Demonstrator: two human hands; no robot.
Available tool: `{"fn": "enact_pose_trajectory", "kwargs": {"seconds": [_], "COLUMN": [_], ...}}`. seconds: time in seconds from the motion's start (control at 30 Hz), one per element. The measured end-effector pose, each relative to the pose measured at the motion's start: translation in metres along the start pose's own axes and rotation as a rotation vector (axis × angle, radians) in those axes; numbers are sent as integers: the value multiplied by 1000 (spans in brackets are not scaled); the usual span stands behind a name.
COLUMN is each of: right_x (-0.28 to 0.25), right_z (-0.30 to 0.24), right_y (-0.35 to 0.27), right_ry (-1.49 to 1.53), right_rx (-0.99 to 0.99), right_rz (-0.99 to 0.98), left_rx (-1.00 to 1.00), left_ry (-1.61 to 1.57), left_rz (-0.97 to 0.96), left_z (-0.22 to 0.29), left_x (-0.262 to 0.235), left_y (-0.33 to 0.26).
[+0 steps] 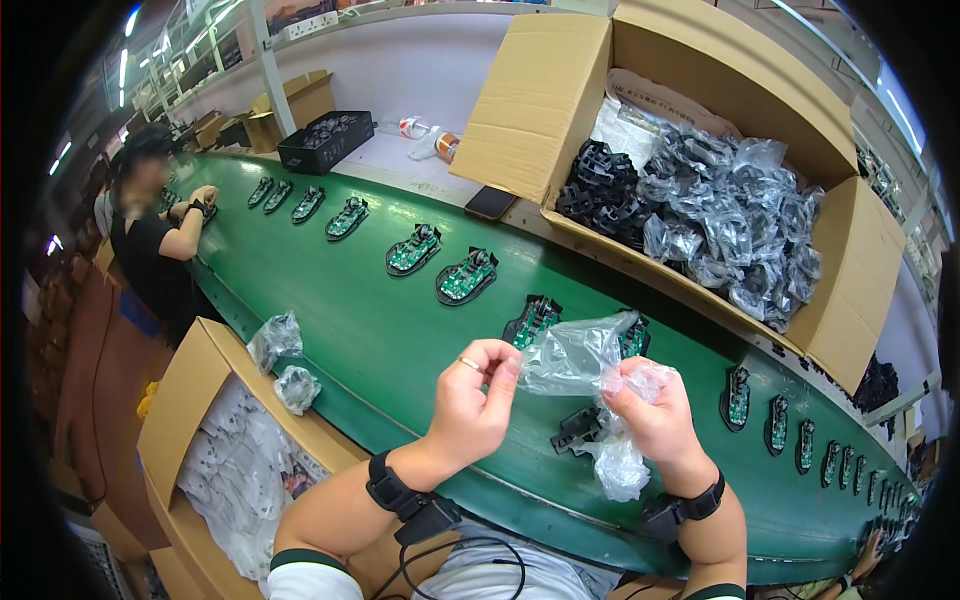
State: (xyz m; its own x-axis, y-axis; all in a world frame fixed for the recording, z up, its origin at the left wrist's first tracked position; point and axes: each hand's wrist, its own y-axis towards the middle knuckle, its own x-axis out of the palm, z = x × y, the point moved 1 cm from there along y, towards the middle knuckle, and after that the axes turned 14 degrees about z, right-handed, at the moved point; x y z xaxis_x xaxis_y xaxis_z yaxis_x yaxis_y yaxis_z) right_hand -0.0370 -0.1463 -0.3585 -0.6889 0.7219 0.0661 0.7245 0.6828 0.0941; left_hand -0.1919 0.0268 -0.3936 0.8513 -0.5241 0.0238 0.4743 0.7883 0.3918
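Between my two hands a clear plastic bag (pixel 572 357) is stretched out over the green conveyor belt (pixel 400 355). My left hand (pixel 472 405) pinches its left edge between thumb and fingers. The other end is gripped in my right hand (pixel 655 415), with crumpled clear plastic (pixel 620 468) hanging below the fist. Close beside that plastic is a small black plastic part (pixel 577 430), partly covered; I cannot tell whether it is inside the bag. Just behind the bag lie a black housing with a green circuit board (pixel 533 318) and another board unit (pixel 634 338), partly hidden.
Several similar units line the belt both ways. A large carton (pixel 535 110) of bagged black parts stands behind it. Front left, another carton (pixel 190 390) holds plastic bags; crumpled bags (pixel 275 340) lie beside it. A phone (pixel 489 203), black bin (pixel 330 145) and co-worker (pixel 155 240) are farther away.
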Motion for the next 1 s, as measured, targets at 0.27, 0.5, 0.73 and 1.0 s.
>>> {"fn": "enact_pose_trajectory", "kwargs": {"seconds": [0.27, 0.5, 0.73, 1.0], "right_x": [13, 50, 39, 66], "right_z": [-23, 5, 39, 33], "right_y": [-29, -25, 9, -2], "right_ry": [-256, 127, 510, 802], "right_rx": [-721, 82, 422, 287], "right_rz": [78, -151, 71, 236], "left_rx": [-142, 426, 218, 313], "left_ry": [-77, 39, -210, 56], "left_rz": [18, -166, -554, -386], "left_z": [7, 24, 19, 11], "left_x": [-4, -5, -5, 3], "left_y": [1, 0, -10, -10]}}
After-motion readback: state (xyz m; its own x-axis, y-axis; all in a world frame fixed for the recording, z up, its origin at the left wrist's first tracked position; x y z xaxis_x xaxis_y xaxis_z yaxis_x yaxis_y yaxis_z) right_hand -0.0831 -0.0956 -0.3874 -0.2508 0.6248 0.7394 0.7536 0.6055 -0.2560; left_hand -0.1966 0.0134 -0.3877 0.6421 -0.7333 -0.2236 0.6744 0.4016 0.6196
